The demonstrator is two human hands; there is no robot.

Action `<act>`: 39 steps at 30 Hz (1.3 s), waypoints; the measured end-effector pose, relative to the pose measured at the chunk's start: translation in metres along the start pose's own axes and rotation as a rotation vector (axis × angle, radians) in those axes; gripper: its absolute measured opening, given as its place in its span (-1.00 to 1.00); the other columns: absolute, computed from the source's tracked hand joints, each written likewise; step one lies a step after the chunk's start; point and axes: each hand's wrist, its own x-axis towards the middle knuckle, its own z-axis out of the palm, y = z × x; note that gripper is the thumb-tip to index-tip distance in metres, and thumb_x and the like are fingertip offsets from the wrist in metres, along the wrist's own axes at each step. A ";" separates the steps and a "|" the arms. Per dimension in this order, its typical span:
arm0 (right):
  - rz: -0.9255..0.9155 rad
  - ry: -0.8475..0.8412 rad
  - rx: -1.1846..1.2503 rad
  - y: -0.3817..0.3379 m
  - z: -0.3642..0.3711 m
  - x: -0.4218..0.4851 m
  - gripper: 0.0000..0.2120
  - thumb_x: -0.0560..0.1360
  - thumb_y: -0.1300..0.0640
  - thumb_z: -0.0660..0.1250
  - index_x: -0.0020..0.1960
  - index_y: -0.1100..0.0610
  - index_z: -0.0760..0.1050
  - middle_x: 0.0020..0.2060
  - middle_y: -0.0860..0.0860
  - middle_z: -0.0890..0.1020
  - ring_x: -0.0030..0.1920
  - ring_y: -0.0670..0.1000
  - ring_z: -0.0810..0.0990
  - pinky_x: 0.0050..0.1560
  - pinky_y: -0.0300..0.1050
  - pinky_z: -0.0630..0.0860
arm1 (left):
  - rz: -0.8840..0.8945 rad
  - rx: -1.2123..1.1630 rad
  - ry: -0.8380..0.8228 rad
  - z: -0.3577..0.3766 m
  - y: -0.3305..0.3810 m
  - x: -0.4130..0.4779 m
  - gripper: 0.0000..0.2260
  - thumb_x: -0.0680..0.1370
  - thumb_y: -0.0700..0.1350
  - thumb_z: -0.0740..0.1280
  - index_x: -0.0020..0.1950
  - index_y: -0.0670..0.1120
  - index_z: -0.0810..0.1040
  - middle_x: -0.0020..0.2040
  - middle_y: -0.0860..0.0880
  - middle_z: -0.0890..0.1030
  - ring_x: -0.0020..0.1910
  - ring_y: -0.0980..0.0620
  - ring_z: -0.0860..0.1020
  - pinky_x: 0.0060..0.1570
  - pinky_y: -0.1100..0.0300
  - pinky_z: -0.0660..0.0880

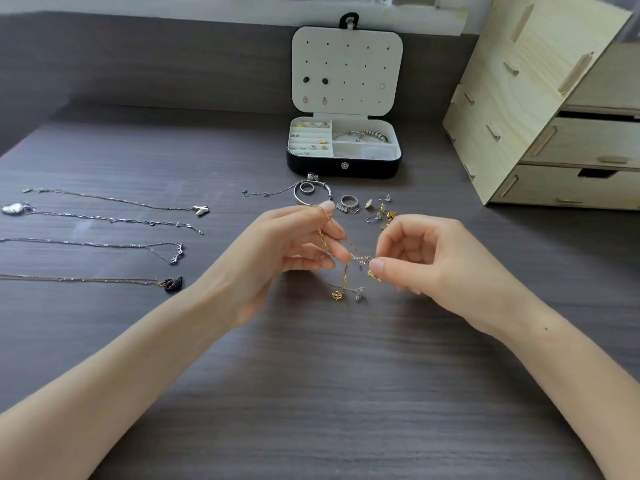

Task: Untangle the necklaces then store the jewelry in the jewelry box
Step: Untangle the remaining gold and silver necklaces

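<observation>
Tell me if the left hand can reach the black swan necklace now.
Probably, once freed: the left hand pinches the gold chain, but nothing lies between it and the black swan necklace.

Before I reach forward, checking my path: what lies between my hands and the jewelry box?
Head view: a silver hoop, rings and earrings lie loose on the table.

The gold chain [345, 277] slips partly behind the fingers of the left hand [277, 258]. The right hand [426, 261] covers one end of the silver piece [360, 259], and how the two cross is too fine to tell. The black-swan necklace [104, 280] and the silver necklace [86, 243] run off the left edge. The wooden drawer unit [540, 98] is cut off at the right. The bits in the jewelry box [343, 168] are too small to make out.
</observation>
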 end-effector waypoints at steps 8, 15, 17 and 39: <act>0.042 -0.058 0.015 -0.001 -0.004 -0.001 -0.92 0.39 0.32 0.43 -0.21 0.18 0.56 -0.40 -0.06 0.60 -0.40 -0.18 0.52 -0.42 -0.44 0.36 | -0.063 -0.091 0.012 0.002 0.002 -0.002 -0.71 0.40 0.07 0.36 -0.07 -0.13 0.52 -0.24 -0.10 0.64 -0.38 -0.03 0.55 -0.50 0.28 0.39; 0.035 -0.047 -0.030 0.003 -0.004 0.000 -0.91 0.43 0.27 0.40 -0.23 0.16 0.53 -0.36 -0.01 0.60 -0.36 -0.12 0.53 -0.34 -0.22 0.51 | -0.097 0.008 0.073 0.003 0.002 -0.002 -0.68 0.53 0.13 0.18 -0.08 -0.12 0.51 -0.17 -0.10 0.69 -0.48 -0.03 0.53 -0.59 0.29 0.15; 0.030 -0.030 -0.007 0.004 -0.004 0.001 -0.92 0.45 0.28 0.38 -0.21 0.19 0.53 -0.29 0.08 0.64 -0.32 -0.09 0.56 -0.26 -0.19 0.55 | -0.100 0.036 0.060 0.004 0.001 -0.003 -0.63 0.49 0.18 0.18 -0.09 -0.11 0.52 -0.14 -0.11 0.70 -0.48 -0.03 0.52 -0.57 0.26 0.11; -0.182 0.252 -0.658 0.034 0.007 0.023 -0.93 0.45 0.11 0.38 -0.10 0.04 0.50 -0.29 -0.14 0.54 -0.27 -0.15 0.45 -0.22 -0.32 0.33 | -0.085 0.052 0.191 0.012 -0.001 0.019 -0.67 0.57 0.13 0.19 -0.14 -0.10 0.52 -0.14 -0.07 0.70 -0.51 -0.02 0.57 -0.64 0.32 0.04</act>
